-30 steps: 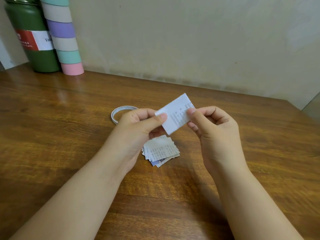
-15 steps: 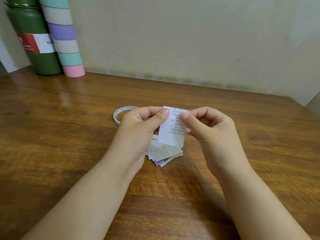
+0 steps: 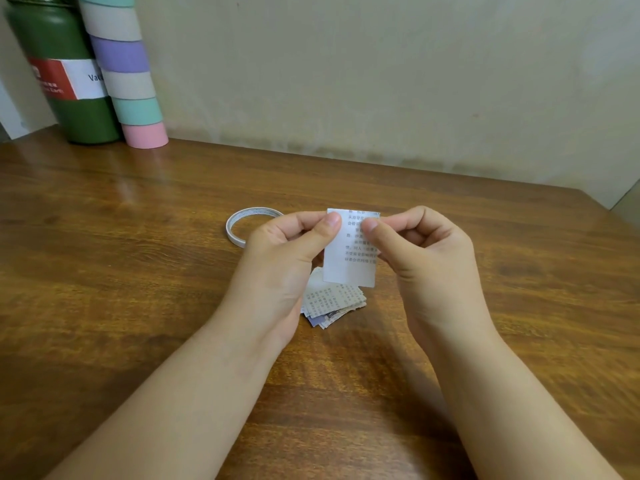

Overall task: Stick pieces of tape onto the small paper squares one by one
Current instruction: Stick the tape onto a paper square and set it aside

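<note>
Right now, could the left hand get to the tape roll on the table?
Probably yes, but not freely: the tape roll lies just beyond the left hand with nothing between, yet that hand pinches the paper square with the right hand.

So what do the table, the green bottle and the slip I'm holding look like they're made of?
Table: looks like wood or wood veneer with a glossy varnish; brown grain and light reflections show. Green bottle: probably painted metal, since it has a smooth satin sheen, though plastic is possible. Slip: thin matte white paper, printed with text.
</note>
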`<action>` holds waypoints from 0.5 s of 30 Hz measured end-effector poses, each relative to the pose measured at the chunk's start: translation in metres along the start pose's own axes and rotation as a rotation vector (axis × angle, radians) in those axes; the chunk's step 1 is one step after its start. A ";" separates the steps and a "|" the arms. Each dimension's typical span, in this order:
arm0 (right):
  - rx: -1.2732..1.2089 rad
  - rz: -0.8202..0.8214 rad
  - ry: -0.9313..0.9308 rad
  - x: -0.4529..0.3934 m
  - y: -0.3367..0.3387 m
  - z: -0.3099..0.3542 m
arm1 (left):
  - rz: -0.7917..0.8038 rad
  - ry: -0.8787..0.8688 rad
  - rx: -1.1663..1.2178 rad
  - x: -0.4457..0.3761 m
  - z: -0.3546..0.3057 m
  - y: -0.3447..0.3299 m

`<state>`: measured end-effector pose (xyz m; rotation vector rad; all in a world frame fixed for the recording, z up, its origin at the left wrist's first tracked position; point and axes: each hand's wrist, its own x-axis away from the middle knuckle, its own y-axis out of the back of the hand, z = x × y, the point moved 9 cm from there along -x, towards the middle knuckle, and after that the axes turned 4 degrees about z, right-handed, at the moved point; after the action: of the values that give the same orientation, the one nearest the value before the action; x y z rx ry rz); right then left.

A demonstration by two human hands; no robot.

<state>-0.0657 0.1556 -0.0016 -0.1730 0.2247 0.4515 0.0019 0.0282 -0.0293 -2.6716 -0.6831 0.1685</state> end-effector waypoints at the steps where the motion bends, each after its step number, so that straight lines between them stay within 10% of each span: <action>1: 0.000 0.000 0.002 0.000 0.000 0.000 | -0.007 0.001 0.000 0.000 0.000 0.000; 15: 0.019 -0.021 0.001 0.000 0.003 0.000 | -0.036 -0.014 -0.065 0.000 -0.001 0.003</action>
<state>-0.0667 0.1581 -0.0017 -0.1571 0.2281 0.4283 0.0037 0.0260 -0.0295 -2.7207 -0.7527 0.1579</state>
